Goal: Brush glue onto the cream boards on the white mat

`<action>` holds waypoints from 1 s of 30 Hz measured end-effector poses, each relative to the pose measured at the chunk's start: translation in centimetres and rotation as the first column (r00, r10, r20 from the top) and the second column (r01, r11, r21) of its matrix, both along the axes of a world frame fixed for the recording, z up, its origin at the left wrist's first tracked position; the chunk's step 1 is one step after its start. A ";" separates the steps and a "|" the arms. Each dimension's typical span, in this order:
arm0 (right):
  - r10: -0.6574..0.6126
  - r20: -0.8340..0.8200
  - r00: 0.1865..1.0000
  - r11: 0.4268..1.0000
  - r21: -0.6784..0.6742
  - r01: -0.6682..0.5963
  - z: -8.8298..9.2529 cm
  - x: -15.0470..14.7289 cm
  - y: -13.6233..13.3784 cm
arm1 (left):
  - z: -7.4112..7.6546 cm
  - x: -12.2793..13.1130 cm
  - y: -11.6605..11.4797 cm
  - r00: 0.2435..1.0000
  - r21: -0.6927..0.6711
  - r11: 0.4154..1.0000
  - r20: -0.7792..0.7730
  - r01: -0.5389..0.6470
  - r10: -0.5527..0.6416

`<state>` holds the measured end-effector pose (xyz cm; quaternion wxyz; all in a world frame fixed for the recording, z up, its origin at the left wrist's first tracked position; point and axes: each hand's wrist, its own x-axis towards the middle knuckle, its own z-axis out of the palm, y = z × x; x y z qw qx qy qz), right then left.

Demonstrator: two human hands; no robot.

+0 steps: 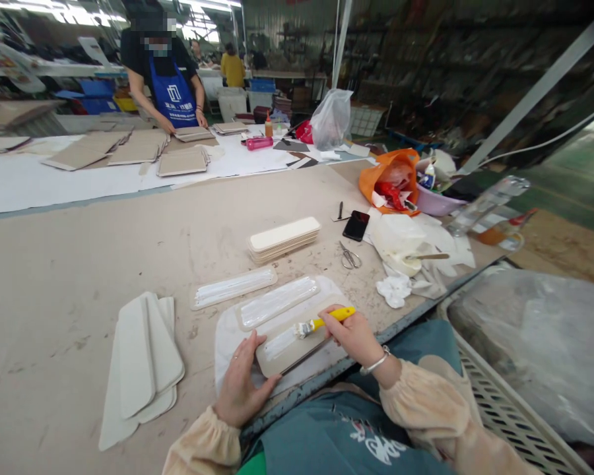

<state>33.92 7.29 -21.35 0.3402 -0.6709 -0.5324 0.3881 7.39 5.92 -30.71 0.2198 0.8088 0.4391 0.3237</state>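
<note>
A yellow-handled paintbrush (337,318) is gripped in my right hand (354,336), its bristles white with wet paste. They touch a beige rounded strip of board (277,364), partly coated with a white streak. My left hand (240,382) steadies the board's left end between thumb and fingers. Underneath lies a white sheet (224,333). Just beyond it rests a second strip (280,302) with a broad white coat, and a third coated strip (234,288) lies farther left. Behind these stands a neat stack of strips (284,235).
Fanned pale panels (146,359) lie left. At right are scissors (350,256), a phone (356,225), a white paste tub (400,241), crumpled tissue (395,290) and an orange bag (387,178). The table edge (304,392) runs before me. Across the table, a co-worker (171,79) handles boards.
</note>
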 end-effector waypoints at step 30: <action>0.288 0.771 0.568 0.816 0.113 -0.567 0.5 -1.4 -4.4 | -1.3 -0.2 0.3 1.000 0.134 0.991 -0.031 0.001 0.003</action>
